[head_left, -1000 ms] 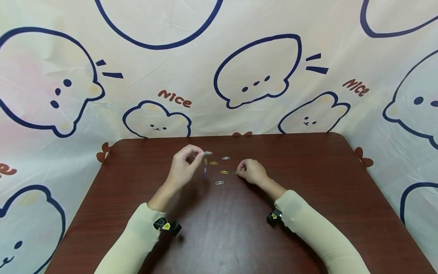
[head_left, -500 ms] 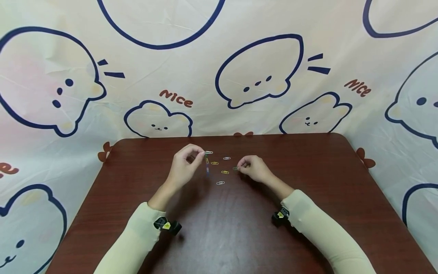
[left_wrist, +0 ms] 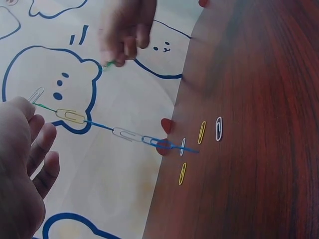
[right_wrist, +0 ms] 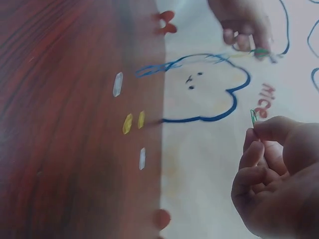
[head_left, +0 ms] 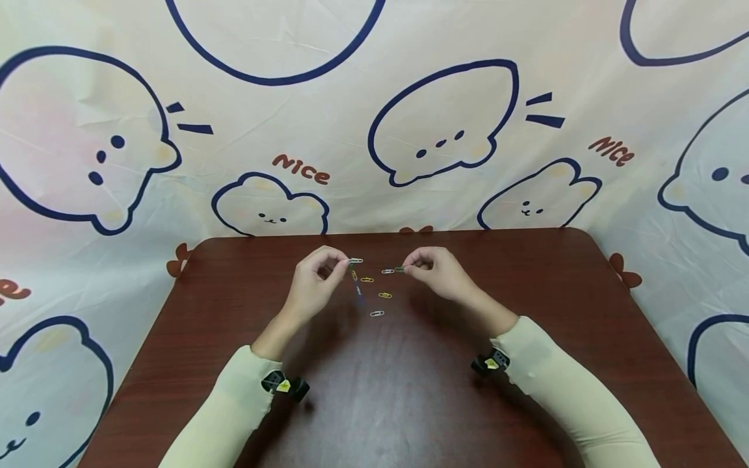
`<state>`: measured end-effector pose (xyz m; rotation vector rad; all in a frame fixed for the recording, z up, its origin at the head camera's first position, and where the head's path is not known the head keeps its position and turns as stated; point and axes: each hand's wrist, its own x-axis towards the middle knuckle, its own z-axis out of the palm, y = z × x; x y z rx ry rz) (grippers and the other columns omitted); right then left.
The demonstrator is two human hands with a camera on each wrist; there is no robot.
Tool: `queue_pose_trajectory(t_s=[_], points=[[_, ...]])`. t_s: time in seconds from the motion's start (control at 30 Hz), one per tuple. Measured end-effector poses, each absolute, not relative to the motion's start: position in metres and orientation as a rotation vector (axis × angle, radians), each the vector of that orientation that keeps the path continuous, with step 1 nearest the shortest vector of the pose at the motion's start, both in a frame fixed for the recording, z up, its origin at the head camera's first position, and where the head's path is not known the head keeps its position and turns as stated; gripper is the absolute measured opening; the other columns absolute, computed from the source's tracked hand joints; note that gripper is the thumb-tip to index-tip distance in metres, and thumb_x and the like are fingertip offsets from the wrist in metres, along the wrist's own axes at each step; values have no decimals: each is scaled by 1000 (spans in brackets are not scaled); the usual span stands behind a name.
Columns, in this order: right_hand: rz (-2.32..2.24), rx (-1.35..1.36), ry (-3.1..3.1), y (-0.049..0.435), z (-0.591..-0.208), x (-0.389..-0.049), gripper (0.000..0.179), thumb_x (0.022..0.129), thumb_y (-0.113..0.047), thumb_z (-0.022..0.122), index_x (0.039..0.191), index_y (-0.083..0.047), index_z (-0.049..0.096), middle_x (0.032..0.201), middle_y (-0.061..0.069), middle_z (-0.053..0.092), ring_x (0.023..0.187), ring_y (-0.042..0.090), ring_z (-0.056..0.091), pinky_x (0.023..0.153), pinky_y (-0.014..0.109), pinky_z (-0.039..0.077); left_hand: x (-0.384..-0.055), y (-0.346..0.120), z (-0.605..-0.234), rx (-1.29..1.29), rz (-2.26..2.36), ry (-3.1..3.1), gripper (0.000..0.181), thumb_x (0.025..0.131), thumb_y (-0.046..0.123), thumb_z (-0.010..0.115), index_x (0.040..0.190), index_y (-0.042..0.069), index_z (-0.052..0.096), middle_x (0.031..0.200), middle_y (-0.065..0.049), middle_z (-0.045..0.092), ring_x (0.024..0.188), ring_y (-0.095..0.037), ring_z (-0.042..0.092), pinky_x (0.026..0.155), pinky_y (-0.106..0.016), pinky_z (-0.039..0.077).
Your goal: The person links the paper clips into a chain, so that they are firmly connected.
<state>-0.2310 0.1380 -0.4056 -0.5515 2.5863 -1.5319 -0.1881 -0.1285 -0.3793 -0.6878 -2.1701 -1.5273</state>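
Observation:
My left hand [head_left: 315,281] pinches a white paper clip [head_left: 356,260] between thumb and forefinger. From it hangs a chain of linked paper clips [left_wrist: 127,134], with green, yellow, blue and white links and more blue at its lower end. Across from it, my right hand [head_left: 440,273] pinches a green paper clip [right_wrist: 253,116], one end sticking out past the fingertips toward the left hand. Both hands are raised over the far part of the table, a short gap apart. The right wrist view is blurred around the chain.
On the brown table [head_left: 374,390] lie two yellow paper clips, one [head_left: 367,279] farther back and one [head_left: 385,295] nearer. A white paper clip [head_left: 388,271] lies behind them and another white one [head_left: 377,313] in front. A printed cloth [head_left: 351,130] hangs behind the table.
My right hand has lifted and moved away from me, carrying the green paper clip up from near the table. The left hand stays put while its chain sways slightly.

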Motion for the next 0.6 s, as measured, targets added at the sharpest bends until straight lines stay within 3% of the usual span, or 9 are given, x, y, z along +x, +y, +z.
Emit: queue_pose_trajectory(t_s=[0.27, 0.5, 0.6], points=[[-1594, -616, 2554, 122, -380, -220, 6, 95, -11, 72, 97, -6, 73, 90, 17, 69, 75, 23, 56, 65, 29, 45, -188, -127, -381, -688, -1534, -2161, 2, 92, -9, 67, 90, -8, 66, 81, -15, 62, 67, -7, 55, 61, -20, 46], [-1643, -665, 2533, 107, -369, -218, 6, 96, -12, 72, 96, -7, 74, 89, 8, 70, 75, 24, 56, 64, 29, 46, -188, -126, -380, -699, -1553, -2162, 6, 94, -6, 67, 92, -11, 66, 83, -16, 63, 68, -7, 55, 61, -19, 45], [-1656, -673, 2525, 100, -366, -219, 6, 96, -12, 72, 96, -6, 74, 89, 12, 71, 76, 28, 58, 65, 28, 46, -188, -126, -379, -695, -1556, -2165, 4, 94, -7, 67, 92, -10, 65, 83, -16, 63, 68, -6, 55, 61, -19, 45]])
